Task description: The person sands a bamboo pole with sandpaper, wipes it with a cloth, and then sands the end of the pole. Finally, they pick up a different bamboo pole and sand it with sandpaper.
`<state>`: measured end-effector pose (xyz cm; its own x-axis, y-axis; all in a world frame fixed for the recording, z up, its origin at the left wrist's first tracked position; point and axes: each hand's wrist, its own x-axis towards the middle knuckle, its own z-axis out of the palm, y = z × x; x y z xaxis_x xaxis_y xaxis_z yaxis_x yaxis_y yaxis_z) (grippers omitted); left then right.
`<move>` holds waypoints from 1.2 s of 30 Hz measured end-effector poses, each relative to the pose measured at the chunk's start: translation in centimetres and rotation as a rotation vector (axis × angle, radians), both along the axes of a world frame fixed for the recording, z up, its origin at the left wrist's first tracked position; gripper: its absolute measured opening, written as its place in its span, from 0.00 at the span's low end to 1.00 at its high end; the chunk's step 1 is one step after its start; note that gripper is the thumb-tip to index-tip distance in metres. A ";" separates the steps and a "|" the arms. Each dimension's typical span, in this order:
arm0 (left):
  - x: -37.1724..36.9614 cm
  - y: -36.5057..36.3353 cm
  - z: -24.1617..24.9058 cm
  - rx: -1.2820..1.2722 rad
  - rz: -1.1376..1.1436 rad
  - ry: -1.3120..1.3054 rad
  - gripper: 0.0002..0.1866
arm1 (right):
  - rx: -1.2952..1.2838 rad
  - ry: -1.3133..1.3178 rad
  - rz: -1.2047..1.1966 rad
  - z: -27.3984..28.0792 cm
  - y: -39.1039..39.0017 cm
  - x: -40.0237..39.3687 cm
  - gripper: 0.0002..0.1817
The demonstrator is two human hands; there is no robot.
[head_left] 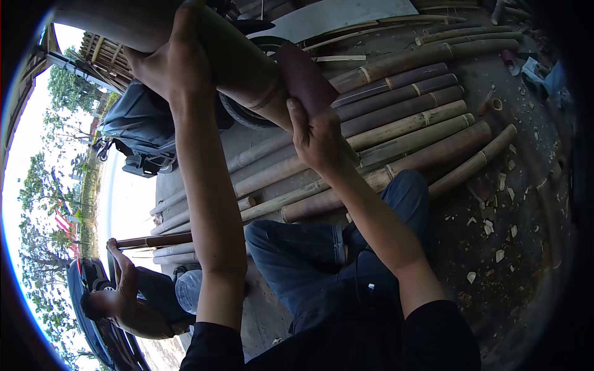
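Note:
A thick bamboo pole (241,68) runs from the upper left down toward the middle, in front of me. My left hand (179,65) is wrapped round it near the top of the view. At the pole's lower part, my right hand (314,133) grips a dark red sheet (304,77), thumb on its near face. The sheet lies against the pole's side, close to a ring-like joint. Part of the pole beyond my right hand is hidden behind the hand and forearm.
Many bamboo poles (421,123) lie side by side on the ground ahead. Pale chips (489,227) are scattered at the right. A covered motorbike (139,117) stands at the left. Lower left, another person (142,297) holds a pole beside a clear plastic container (188,290).

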<state>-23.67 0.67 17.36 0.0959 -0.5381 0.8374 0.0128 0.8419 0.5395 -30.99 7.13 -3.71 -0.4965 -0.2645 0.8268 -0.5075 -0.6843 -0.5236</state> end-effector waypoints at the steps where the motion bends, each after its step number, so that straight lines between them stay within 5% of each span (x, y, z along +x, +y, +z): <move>1: 0.0 0.0 0.0 0.000 0.000 0.001 0.48 | 0.085 -0.025 0.031 -1.7 0.3 -0.3 0.17; 3: -0.2 0.2 0.1 -0.004 -0.001 -0.005 0.48 | 0.164 -0.050 0.058 -0.3 0.7 -0.6 0.17; 5: -0.7 0.3 0.6 -0.016 -0.014 -0.015 0.48 | -0.143 -0.032 -0.074 3.2 -0.6 -0.7 0.15; 9: -0.7 1.2 0.3 0.005 -0.075 -0.043 0.41 | -0.073 0.021 0.029 12.7 -1.3 -0.6 0.15; 13: 0.5 0.6 0.1 0.015 -0.137 -0.020 0.43 | -0.244 0.010 0.071 12.8 -2.3 0.0 0.14; 24: 2.2 -0.7 0.0 0.097 -0.015 0.056 0.49 | 0.128 -0.203 0.043 -7.1 0.6 1.5 0.18; 29: 5.4 -2.5 -0.2 0.143 -0.073 -0.005 0.46 | 0.621 -0.443 0.098 -20.6 0.8 -0.1 0.37; 36: 4.3 1.6 -1.0 0.129 -0.249 0.097 0.41 | 1.049 -0.526 0.230 -32.4 1.9 -3.7 0.35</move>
